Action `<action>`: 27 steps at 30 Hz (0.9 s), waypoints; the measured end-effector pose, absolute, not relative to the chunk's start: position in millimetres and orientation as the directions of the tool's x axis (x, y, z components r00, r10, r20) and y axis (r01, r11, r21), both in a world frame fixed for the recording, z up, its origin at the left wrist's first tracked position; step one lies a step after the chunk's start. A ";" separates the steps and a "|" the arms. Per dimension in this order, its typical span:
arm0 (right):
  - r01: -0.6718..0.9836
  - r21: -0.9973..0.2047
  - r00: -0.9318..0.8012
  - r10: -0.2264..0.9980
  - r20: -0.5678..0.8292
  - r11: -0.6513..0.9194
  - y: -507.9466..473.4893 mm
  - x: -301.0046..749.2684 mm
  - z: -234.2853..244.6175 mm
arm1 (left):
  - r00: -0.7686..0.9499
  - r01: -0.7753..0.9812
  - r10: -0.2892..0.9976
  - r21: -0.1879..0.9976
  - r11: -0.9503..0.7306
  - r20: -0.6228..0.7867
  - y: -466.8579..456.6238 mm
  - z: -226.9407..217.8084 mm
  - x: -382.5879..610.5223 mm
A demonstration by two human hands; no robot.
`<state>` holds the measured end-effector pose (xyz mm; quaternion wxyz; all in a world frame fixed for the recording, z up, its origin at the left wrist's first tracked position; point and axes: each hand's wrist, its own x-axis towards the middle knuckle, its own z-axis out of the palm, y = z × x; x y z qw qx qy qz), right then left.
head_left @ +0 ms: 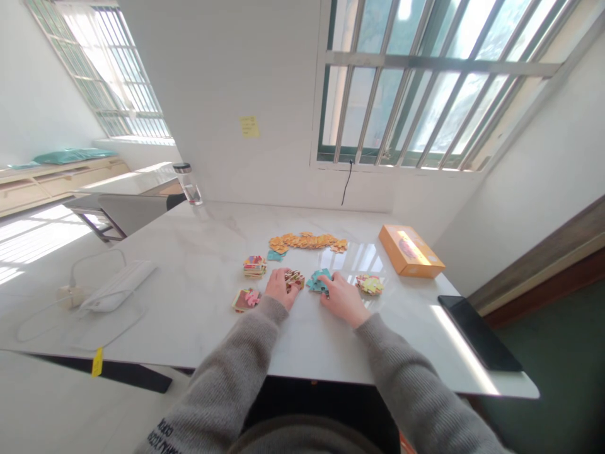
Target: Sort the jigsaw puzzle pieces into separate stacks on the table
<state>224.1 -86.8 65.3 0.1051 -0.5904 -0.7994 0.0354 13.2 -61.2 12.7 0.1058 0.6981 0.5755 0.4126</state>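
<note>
My left hand (pixel 280 289) is curled around a small stack of brown patterned puzzle pieces (pixel 296 278) on the white table. To its right, my right hand (pixel 344 299) has its fingers closed at the edge of a pile of teal puzzle pieces (pixel 319 280). A stack of red and yellow pieces (pixel 254 265) and a stack of brown and pink pieces (pixel 246 299) lie left of my left hand. Beyond my right hand is a pile of pale yellow pieces (pixel 369 284). A long row of orange pieces (pixel 308 241) lies farther back, with some teal pieces (pixel 276 255) in front of its left end.
An orange box (pixel 411 251) stands at the right rear of the table (pixel 212 239), with a black tablet-like slab (pixel 478 332) along the right edge. A clear bottle (pixel 188 184) stands at the back left. A white power strip (pixel 116 287) with cables lies on the left.
</note>
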 end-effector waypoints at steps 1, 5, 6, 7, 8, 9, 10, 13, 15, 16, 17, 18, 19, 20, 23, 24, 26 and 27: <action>0.932 -0.185 -0.292 0.948 0.126 0.312 -90.6 225.6 65.2 | -0.010 0.713 0.883 0.622 -0.323 0.469 -60.6 11.1 14.1; 0.899 -0.248 -0.334 0.931 0.149 0.362 -95.3 228.9 63.3 | 0.062 0.697 0.871 0.604 -0.387 0.487 -60.0 7.8 21.0; 0.885 -0.267 -0.351 0.923 0.158 0.382 -94.6 229.8 62.4 | 0.090 0.695 0.871 0.596 -0.402 0.483 -60.1 7.8 22.9; 0.867 -0.288 -0.373 0.913 0.165 0.406 -93.6 230.9 61.3 | 0.115 0.695 0.872 0.588 -0.413 0.476 -60.2 7.9 24.6; 0.844 -0.312 -0.402 0.900 0.169 0.436 -92.4 232.1 60.0 | 0.134 0.697 0.873 0.582 -0.419 0.468 -60.3 8.2 26.1; 0.818 -0.338 -0.435 0.885 0.168 0.466 -91.2 233.3 58.6 | 0.151 0.701 0.876 0.576 -0.421 0.458 -60.4 8.6 27.3; 0.790 -0.365 -0.466 0.869 0.164 0.492 -90.0 234.5 57.2 | 0.169 0.704 0.880 0.571 -0.423 0.444 -60.4 9.0 28.2; 0.717 -0.435 -0.524 0.833 0.180 0.545 -86.8 236.5 53.9 | 0.229 0.712 0.890 0.556 -0.430 0.395 -60.7 9.9 29.7; 0.679 -0.463 -0.542 0.814 0.208 0.570 -84.8 236.6 53.0 | 0.265 0.707 0.888 0.551 -0.443 0.375 -61.6 10.4 29.8; 0.666 -0.472 -0.546 0.808 0.219 0.578 -83.8 236.5 52.9 | 0.283 0.700 0.883 0.549 -0.457 0.374 -62.2 10.7 29.5; 0.658 -0.481 -0.547 0.807 0.225 0.580 -82.9 236.5 52.8 | 0.304 0.690 0.874 0.545 -0.476 0.379 -62.9 11.1 29.1; 0.655 -0.487 -0.542 0.808 0.230 0.578 -82.0 236.7 52.7 | 0.323 0.679 0.863 0.540 -0.497 0.388 -63.7 11.5 28.6; 0.654 -0.493 -0.533 0.812 0.238 0.573 -81.3 236.9 52.5 | 0.340 0.669 0.851 0.533 -0.518 0.399 -64.4 11.9 27.8; 0.653 -0.501 -0.520 0.818 0.247 0.567 -80.7 237.2 52.3 | 0.359 0.659 0.839 0.526 -0.538 0.409 -64.8 12.2 27.0; 0.639 -0.535 -0.489 0.828 0.273 0.553 -80.0 236.8 51.2 | 0.410 0.622 0.806 0.515 -0.590 0.427 -64.2 12.1 24.9; 0.629 -0.546 -0.483 0.829 0.283 0.553 -79.9 236.2 50.9 | 0.425 0.606 0.796 0.518 -0.603 0.430 -63.2 11.8 24.6; 0.602 -0.567 -0.480 0.823 0.305 0.562 -79.5 234.3 50.8 | 0.439 0.564 0.779 0.538 -0.626 0.447 -60.9 11.0 24.9; 0.586 -0.580 -0.477 0.819 0.318 0.566 -79.1 233.4 50.9 | 0.430 0.540 0.777 0.560 -0.629 0.460 -59.9 10.8 25.4</action>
